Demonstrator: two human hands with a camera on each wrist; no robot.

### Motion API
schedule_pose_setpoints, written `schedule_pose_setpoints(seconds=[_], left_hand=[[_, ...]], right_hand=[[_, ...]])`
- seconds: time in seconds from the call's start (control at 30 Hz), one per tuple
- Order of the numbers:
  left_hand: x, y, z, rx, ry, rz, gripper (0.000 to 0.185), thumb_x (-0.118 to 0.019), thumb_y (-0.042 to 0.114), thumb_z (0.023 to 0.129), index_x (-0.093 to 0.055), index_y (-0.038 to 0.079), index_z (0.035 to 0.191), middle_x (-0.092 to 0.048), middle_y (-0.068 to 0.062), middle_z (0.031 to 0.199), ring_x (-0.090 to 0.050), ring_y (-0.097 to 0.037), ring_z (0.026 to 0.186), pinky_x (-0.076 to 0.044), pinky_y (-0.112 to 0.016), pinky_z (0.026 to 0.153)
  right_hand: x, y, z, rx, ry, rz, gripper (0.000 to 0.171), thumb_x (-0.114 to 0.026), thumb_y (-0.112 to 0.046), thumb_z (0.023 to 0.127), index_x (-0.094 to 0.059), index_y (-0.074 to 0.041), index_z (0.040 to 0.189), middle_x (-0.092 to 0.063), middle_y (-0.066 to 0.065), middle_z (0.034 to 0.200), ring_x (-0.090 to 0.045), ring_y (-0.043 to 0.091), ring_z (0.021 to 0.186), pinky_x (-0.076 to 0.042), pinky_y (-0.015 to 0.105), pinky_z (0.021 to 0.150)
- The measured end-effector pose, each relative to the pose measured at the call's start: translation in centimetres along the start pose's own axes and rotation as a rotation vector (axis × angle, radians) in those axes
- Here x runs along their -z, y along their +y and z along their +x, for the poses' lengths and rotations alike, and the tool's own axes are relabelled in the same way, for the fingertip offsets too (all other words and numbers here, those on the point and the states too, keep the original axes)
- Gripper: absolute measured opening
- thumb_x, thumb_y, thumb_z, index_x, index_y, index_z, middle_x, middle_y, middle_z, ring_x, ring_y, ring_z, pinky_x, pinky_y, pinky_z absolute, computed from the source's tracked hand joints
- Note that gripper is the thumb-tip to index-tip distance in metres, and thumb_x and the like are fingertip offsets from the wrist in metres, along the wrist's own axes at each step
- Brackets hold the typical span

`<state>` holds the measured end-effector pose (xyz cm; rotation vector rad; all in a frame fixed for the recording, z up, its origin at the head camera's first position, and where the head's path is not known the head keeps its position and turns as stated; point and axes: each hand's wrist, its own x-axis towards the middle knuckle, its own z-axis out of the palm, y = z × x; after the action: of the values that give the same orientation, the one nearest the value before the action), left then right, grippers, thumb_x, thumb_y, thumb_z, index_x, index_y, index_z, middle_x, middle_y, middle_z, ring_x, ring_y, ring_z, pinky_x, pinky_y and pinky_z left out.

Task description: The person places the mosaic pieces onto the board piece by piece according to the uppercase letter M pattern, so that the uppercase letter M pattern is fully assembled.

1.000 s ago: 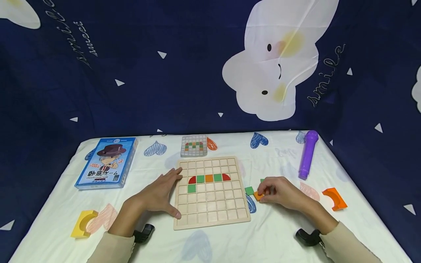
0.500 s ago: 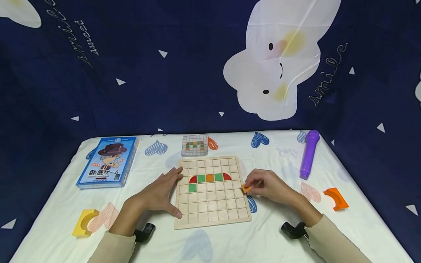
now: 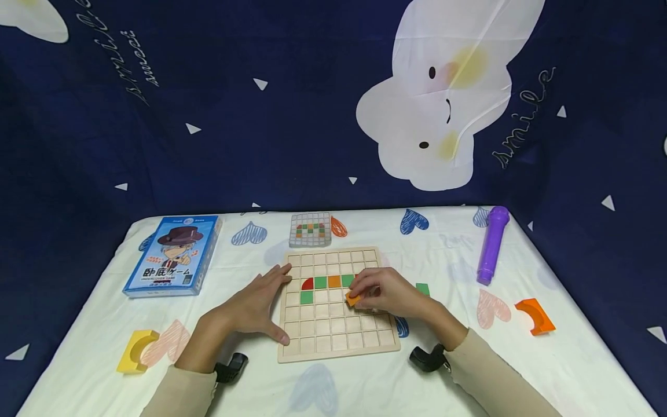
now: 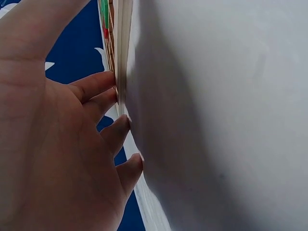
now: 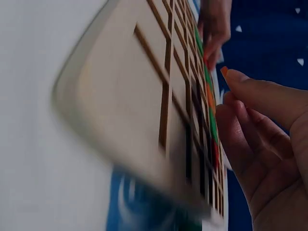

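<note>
1. Two fingers and the thumb of the right hand [image 3: 388,295] pinch an orange tile [image 3: 352,299], clamped on it at the fingertips; the other fingers curl loosely behind.
2. That tile hangs just over the board [image 3: 337,341], in the row below the coloured row, right of centre.
3. Seen from the right wrist, the fingers [image 5: 255,96] are bent toward the grid, and only an orange sliver [image 5: 224,71] shows at one fingertip.
4. Fingers of the left hand [image 3: 250,310] lie straight and slightly spread, holding nothing; the index tip touches the board's left edge near its top, the thumb touches the same edge lower down.
5. From the left wrist, the fingertips [image 4: 122,127] rest against the board's wooden edge [image 4: 122,57].
6. On the board, a row holds a red quarter-round [image 3: 307,284], a green tile [image 3: 320,282], an orange one [image 3: 334,281] and a green one partly hidden by the right hand; another green tile [image 3: 305,297] sits below the red piece.
7. Just off the board's right side, a loose green tile [image 3: 422,288] lies on the surface [image 3: 365,382].
8. Farther out: a pattern card [image 3: 310,229] beyond the board, a blue box [image 3: 174,255] at the far left, a yellow arch block [image 3: 136,351] at the near left, a purple tube [image 3: 492,245] and an orange arch block [image 3: 534,315] at the right.
</note>
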<state>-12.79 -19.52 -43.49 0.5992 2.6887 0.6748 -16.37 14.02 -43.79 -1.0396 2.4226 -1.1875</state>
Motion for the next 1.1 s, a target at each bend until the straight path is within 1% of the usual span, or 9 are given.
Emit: schedule_pose_setpoints(seconds=[0.03,0.17,0.33,0.5,0.6,0.73,0.87,0.97,1.1], left_hand=[[0.0,0.0,0.0,-0.002,0.000,-0.001,0.129,-0.095,0.063,0.050,-0.042,0.001,0.150,-0.022,-0.014,0.171,-0.017,-0.041,0.160,-0.020,-0.064,0.128],[0.0,0.0,0.0,-0.001,-0.001,0.004,0.129,-0.095,0.063,0.050,-0.042,0.001,0.150,-0.022,-0.014,0.171,-0.017,-0.041,0.160,-0.020,-0.064,0.128],[0.0,-0.1,0.1,0.005,-0.005,0.011,0.129,-0.094,0.065,0.051,-0.042,0.001,0.150,-0.022,-0.013,0.171,-0.017,-0.041,0.160,-0.020,-0.064,0.129],[0.0,-0.1,0.1,0.004,-0.008,0.014,0.129,-0.093,0.067,0.052,-0.042,0.002,0.151,-0.022,-0.013,0.172,-0.018,-0.041,0.160,-0.020,-0.064,0.128],[0.1,-0.1,0.1,-0.001,-0.006,0.012,0.129,-0.093,0.067,0.051,-0.042,0.002,0.151,-0.022,-0.013,0.171,-0.018,-0.041,0.159,-0.021,-0.065,0.128],[0.2,0.0,0.1,0.000,-0.008,0.007,0.130,-0.093,0.066,0.051,-0.041,0.002,0.151,-0.022,-0.013,0.172,-0.017,-0.041,0.160,-0.020,-0.064,0.128],[0.1,0.0,0.2,0.004,-0.014,0.006,0.129,-0.093,0.066,0.052,-0.041,0.002,0.151,-0.022,-0.013,0.172,-0.017,-0.040,0.160,-0.020,-0.064,0.128],[0.1,0.0,0.2,0.006,-0.013,0.010,0.128,-0.093,0.066,0.051,-0.042,0.002,0.150,-0.022,-0.013,0.172,-0.017,-0.040,0.160,-0.020,-0.064,0.129],[0.1,-0.1,0.1,-0.004,-0.006,0.015,0.127,-0.093,0.066,0.051,-0.043,0.002,0.149,-0.023,-0.014,0.171,-0.017,-0.041,0.160,-0.021,-0.064,0.128]], right_hand=[[-0.3,-0.2,0.3,0.007,-0.007,0.004,0.017,-0.082,-0.013,0.086,-0.081,-0.017,0.102,-0.075,-0.005,0.113,-0.067,0.012,0.110,-0.060,0.021,0.086],[-1.6,-0.8,1.4,0.042,-0.025,0.000,0.017,-0.079,-0.011,0.089,-0.080,-0.014,0.105,-0.075,-0.002,0.115,-0.068,0.014,0.108,-0.059,0.020,0.084],[-3.0,-1.6,2.6,0.061,-0.036,-0.023,0.018,-0.078,-0.011,0.090,-0.080,-0.013,0.108,-0.075,-0.001,0.117,-0.069,0.015,0.112,-0.059,0.019,0.088],[-4.2,-2.3,3.5,0.053,-0.050,-0.051,0.021,-0.078,-0.015,0.090,-0.080,-0.014,0.111,-0.076,-0.004,0.117,-0.069,0.010,0.112,-0.057,0.020,0.096],[-4.8,-2.6,4.0,0.048,-0.067,-0.058,0.022,-0.078,-0.017,0.090,-0.080,-0.014,0.112,-0.076,-0.005,0.116,-0.068,0.007,0.112,-0.056,0.020,0.098],[-5.3,-3.0,4.3,0.041,-0.093,-0.079,0.023,-0.077,-0.019,0.091,-0.079,-0.014,0.113,-0.076,-0.005,0.116,-0.067,0.006,0.112,-0.056,0.018,0.097],[-5.6,-3.2,4.3,0.034,-0.101,-0.100,0.021,-0.076,-0.019,0.092,-0.080,-0.013,0.112,-0.077,-0.004,0.115,-0.067,0.006,0.110,-0.055,0.015,0.095],[-5.7,-3.4,4.3,0.038,-0.109,-0.104,0.021,-0.076,-0.019,0.092,-0.079,-0.012,0.112,-0.077,-0.003,0.115,-0.068,0.007,0.108,-0.056,0.014,0.091],[-5.9,-3.6,4.5,0.059,-0.108,-0.141,0.020,-0.076,-0.019,0.093,-0.080,-0.012,0.111,-0.077,-0.002,0.115,-0.068,0.008,0.107,-0.056,0.014,0.090]])
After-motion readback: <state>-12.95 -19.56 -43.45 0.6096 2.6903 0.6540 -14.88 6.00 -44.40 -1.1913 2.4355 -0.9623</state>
